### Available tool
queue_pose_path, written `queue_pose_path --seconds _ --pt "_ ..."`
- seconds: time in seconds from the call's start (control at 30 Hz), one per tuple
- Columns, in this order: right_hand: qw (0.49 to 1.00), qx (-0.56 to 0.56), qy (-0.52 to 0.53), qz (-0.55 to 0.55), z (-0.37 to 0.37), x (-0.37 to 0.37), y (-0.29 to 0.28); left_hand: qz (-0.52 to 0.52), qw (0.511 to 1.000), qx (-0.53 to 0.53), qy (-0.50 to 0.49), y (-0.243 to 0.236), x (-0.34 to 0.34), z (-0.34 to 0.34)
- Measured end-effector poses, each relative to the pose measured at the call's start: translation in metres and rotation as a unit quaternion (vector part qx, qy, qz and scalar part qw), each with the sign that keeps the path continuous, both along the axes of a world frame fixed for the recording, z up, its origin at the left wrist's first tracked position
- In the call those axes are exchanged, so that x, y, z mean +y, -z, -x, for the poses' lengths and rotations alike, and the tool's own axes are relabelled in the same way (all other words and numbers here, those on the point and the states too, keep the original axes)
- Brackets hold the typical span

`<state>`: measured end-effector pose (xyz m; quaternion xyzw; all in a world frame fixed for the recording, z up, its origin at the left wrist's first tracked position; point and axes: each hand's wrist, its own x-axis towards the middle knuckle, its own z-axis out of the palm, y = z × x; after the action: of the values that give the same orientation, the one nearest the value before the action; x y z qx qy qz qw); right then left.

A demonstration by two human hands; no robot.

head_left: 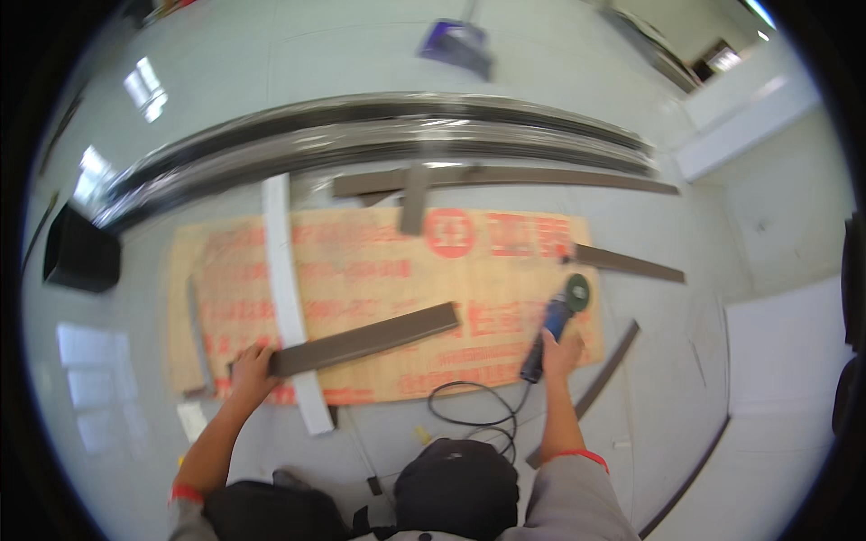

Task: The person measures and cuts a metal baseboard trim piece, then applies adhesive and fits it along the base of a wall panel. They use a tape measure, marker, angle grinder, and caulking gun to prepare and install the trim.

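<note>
**Grinder in one hand, metal bar in the other, over a sheet of cardboard**

The person crouches on the pale tiled floor, both forearms reaching forward over a flattened cardboard sheet printed in red. The left hand rests on the near end of a flat dark metal bar, its grip closed over that end, pinning it to the cardboard. The bar runs up and to the right from the hand, lying flat, and it crosses over a long white strip that runs from the far edge of the cardboard down past the near edge onto the floor.

The right hand holds an angle grinder by its blue body, the grip wrapped around it. The grinder's green-guarded disc points away from the person, over the right part of the cardboard, well apart from the bar under the other hand. Its black cable loops on the floor just in front of the person's knees.

More dark metal pieces lie about: 1 short piece standing across the far edge of the cardboard, 1 long bar beyond it, another off the right edge, and a thin strip slanting on the floor near the right forearm. Behind them all lies a bundle of long shiny metal lengths, blurred. A black box sits on the floor far to the left.
</note>
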<state>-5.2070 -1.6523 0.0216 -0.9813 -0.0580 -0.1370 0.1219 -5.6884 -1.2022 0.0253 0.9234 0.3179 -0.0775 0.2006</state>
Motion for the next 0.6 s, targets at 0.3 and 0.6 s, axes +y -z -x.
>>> queue_pose_path --seconds 0.3,0.6 --pt "0.839 0.276 0.096 -0.458 0.009 -0.012 0.038 -0.017 0.998 -0.004 0.053 0.002 0.017 0.001" --pt "0.743 0.364 -0.13 -0.546 0.123 0.127 -0.187 0.172 0.952 -0.252 0.016 -0.064 -0.02 -0.037"
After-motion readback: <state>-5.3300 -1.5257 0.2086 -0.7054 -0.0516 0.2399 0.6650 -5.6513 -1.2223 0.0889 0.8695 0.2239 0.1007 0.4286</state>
